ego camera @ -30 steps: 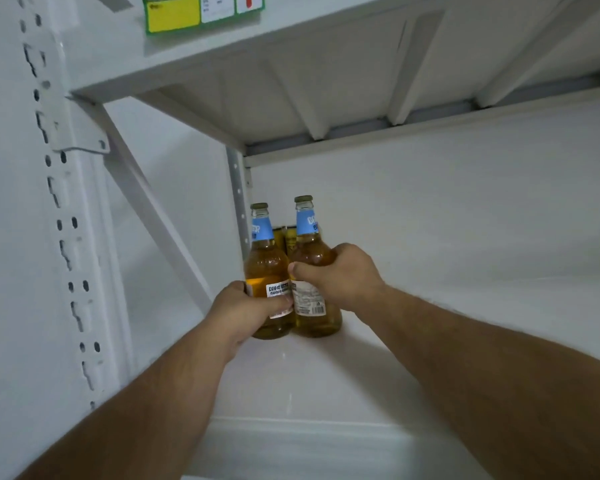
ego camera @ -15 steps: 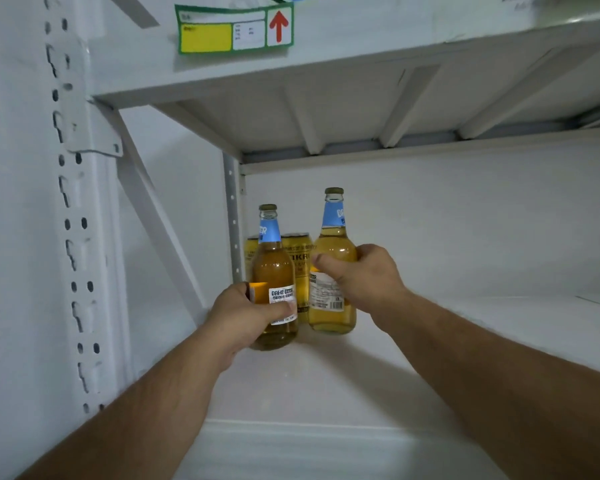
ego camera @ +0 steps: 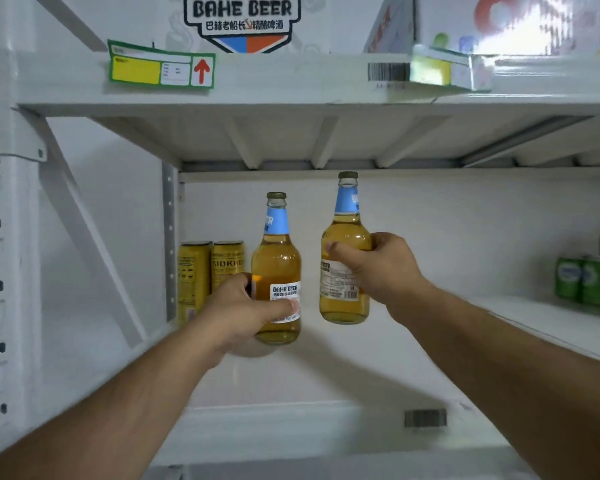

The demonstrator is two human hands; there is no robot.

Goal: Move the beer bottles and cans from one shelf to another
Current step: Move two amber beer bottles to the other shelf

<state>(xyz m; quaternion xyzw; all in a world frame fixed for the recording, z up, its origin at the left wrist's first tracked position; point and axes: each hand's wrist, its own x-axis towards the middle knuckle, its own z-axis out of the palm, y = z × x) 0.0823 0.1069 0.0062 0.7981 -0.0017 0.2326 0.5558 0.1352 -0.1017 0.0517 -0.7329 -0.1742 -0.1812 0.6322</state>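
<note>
Two amber beer bottles with blue neck labels are held up above the white lower shelf [ego camera: 326, 382]. My left hand [ego camera: 243, 313] grips the left bottle [ego camera: 277, 258] low on its body, at the BAHE BEER label. My right hand [ego camera: 378, 268] grips the right bottle [ego camera: 345, 237] around its middle, a little higher than the left one. Both bottles are upright and off the shelf surface. Two yellow cans [ego camera: 210, 268] stand at the back left corner of the same shelf, behind my left hand.
Green cans [ego camera: 586, 282] stand on the shelf at the far right. The upper shelf [ego camera: 291, 95] carries a white BAHE BEER carton [ego camera: 243, 22] and another box [ego camera: 482, 22]. A perforated white upright [ego camera: 0, 237] and a diagonal brace [ego camera: 90, 237] are on the left.
Both hands have lifted their bottles off the shelf and pulled them toward me and apart; the right bottle rose higher. The view tilted up, revealing the upper shelf's cartons.
</note>
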